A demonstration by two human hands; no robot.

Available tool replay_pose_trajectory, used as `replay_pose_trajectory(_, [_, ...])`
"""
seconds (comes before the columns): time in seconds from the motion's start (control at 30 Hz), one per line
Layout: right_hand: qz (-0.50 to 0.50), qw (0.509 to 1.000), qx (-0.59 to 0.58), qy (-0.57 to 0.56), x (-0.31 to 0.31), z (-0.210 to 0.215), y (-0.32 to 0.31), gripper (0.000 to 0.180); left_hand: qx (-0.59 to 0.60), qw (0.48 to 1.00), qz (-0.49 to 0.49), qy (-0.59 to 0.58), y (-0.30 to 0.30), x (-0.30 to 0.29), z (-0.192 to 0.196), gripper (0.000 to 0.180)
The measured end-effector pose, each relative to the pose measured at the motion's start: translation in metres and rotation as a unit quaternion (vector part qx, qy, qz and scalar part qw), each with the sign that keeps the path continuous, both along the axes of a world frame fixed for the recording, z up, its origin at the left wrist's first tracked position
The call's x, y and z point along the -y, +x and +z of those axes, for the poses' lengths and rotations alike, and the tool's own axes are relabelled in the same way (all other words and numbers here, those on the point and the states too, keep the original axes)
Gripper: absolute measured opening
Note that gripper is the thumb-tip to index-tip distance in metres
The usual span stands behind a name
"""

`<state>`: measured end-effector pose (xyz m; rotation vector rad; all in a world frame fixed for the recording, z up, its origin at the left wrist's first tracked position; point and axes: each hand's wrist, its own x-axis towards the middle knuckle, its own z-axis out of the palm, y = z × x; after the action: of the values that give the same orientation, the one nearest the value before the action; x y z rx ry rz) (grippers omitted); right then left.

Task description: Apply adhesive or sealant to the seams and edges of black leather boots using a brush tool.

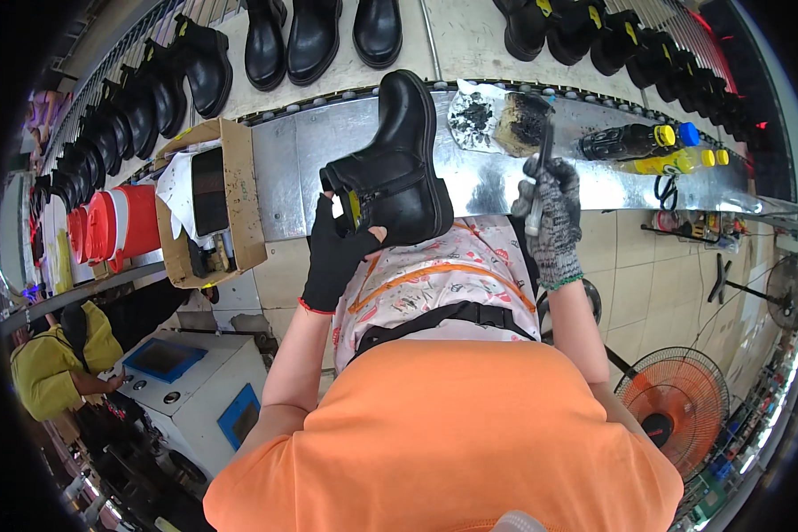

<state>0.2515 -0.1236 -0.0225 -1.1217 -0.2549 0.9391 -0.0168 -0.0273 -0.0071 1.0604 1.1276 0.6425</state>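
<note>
Held the black boot point(403, 142), toe pointing away, in left fingers point(378, 233), left of right fingers point(524, 189) wrapped round a thin stick point(547, 137).

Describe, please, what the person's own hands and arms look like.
The left hand wears a black glove, open at the thumb tip, with a red edge at the wrist. The right hand wears a mottled grey knit glove with a green cuff edge. The forearms are bare below short orange sleeves.
</note>
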Motion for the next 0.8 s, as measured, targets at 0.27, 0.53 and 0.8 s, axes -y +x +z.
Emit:
replay_pose_trajectory(0.27, [-0.037, 0.999, -0.005, -0.016, 0.027, 0.013, -0.009, 0.044, 0.032, 0.999, -0.027, 0.033, 0.005, 0.011, -0.014, 0.064])
replay_pose_trajectory(0.53, [0.048, 0.994, -0.057, -0.083, 0.002, 0.025, -0.016, 0.037, -0.011, 0.997, -0.067, 0.039, 0.002, 0.01, -0.013, 0.071])
replay_pose_trajectory(0.8, [0.273, 0.801, 0.532, -0.032, -0.043, 0.029, -0.007, 0.051, -0.006, 0.997, -0.059, 0.049, 0.003, 0.011, -0.012, 0.074])
